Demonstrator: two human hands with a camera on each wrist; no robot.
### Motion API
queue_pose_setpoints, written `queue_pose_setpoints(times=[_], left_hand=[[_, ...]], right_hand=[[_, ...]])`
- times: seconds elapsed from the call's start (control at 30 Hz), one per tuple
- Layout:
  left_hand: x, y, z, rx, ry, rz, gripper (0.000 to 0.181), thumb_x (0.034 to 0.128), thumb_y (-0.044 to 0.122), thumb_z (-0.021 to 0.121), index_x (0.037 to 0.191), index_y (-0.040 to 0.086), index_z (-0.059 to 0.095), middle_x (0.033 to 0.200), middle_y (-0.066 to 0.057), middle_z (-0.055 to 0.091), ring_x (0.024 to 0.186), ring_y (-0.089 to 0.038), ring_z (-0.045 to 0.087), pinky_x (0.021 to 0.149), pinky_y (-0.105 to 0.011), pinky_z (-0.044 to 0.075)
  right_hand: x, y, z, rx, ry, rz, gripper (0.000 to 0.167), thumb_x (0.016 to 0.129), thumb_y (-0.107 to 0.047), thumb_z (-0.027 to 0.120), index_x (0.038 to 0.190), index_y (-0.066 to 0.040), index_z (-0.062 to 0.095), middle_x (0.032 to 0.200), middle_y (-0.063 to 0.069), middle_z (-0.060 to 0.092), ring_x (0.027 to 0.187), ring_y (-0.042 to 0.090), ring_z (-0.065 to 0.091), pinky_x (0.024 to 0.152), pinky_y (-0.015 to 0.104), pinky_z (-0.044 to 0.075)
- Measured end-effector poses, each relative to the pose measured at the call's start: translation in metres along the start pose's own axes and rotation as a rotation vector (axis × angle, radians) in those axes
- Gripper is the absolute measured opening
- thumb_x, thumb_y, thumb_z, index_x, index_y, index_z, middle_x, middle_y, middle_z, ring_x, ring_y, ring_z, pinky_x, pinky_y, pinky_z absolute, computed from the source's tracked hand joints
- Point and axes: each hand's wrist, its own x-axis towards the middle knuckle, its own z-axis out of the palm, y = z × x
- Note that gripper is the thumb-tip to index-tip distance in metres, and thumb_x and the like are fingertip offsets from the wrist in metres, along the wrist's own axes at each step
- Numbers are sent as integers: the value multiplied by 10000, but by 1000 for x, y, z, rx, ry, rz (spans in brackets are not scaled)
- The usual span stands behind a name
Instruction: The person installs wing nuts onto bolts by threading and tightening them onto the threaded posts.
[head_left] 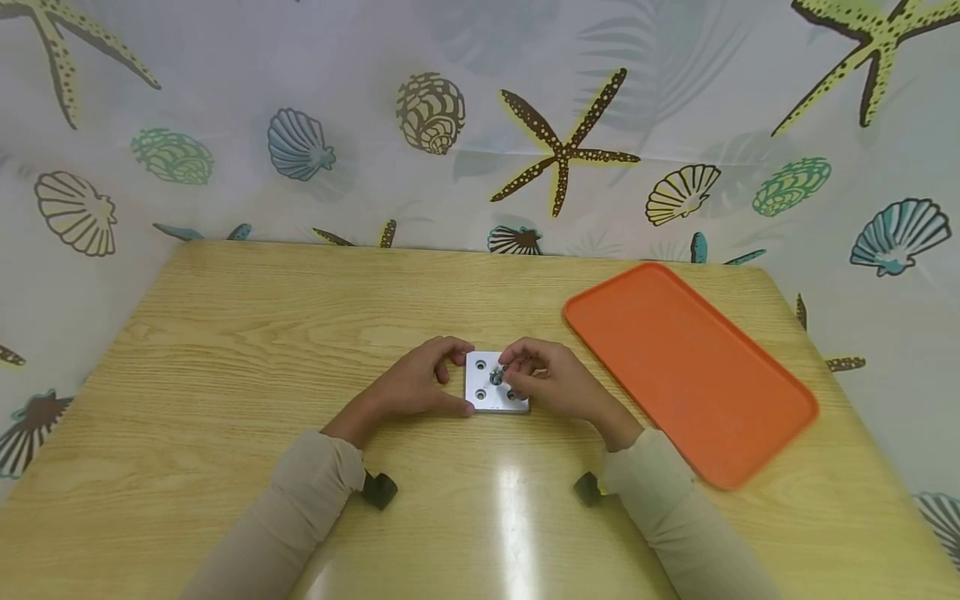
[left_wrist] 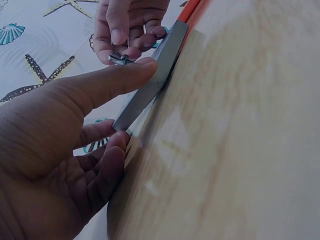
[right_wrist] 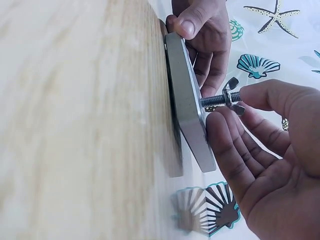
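A flat silver metal plate (head_left: pixel 484 381) with countersunk holes lies on the wooden table. From its middle stands a threaded bolt (right_wrist: pixel 210 101) carrying a wing nut (right_wrist: pixel 232 97). My left hand (head_left: pixel 423 379) grips the plate's left side, thumb at the near corner and fingers at the far corner. My right hand (head_left: pixel 558 379) is at the wing nut, its thumb and fingers curled around it. In the right wrist view one fingertip touches the bolt's free end, and another lies beside the plate's face. Part of the plate's right side is hidden beneath the right hand.
An orange tray (head_left: pixel 697 375) lies at an angle on the right of the wooden table (head_left: pixel 247 333). A cloth (head_left: pixel 360 125) printed with shells and starfish hangs behind and at both sides. Small black pieces (head_left: pixel 380 492) sit at both wrists.
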Motion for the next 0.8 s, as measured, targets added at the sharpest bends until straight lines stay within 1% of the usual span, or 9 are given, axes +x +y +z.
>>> queue_pose_setpoints(times=[0.2,0.5,0.8], left_hand=[[-1,1,0,-3,6,-4,828,709,301,915,1415,150,509,1220,-24,566,916,-176,487,798,-314,415],[-1,1,1,-7,8,-7,823,710,291,915,1414,157,510,1219,-19,563,921,-179,484,803,-315,413],[-1,1,1,-2,10,-6,822,712,292,914,1415,154,510,1222,-23,569,917,-180,484,805,-317,413]], right_hand=[[-1,-1,0,2,9,5,163,935,-65,656,1074,19,649,976,168,671,804,163,636,672,247,567],[-1,-2,0,-2,6,-3,155,932,-56,654,1064,26,653,959,169,673,799,168,631,667,235,562],[-1,-1,1,9,11,-5,163,929,-54,656,1071,26,652,997,178,672,819,170,637,674,243,568]])
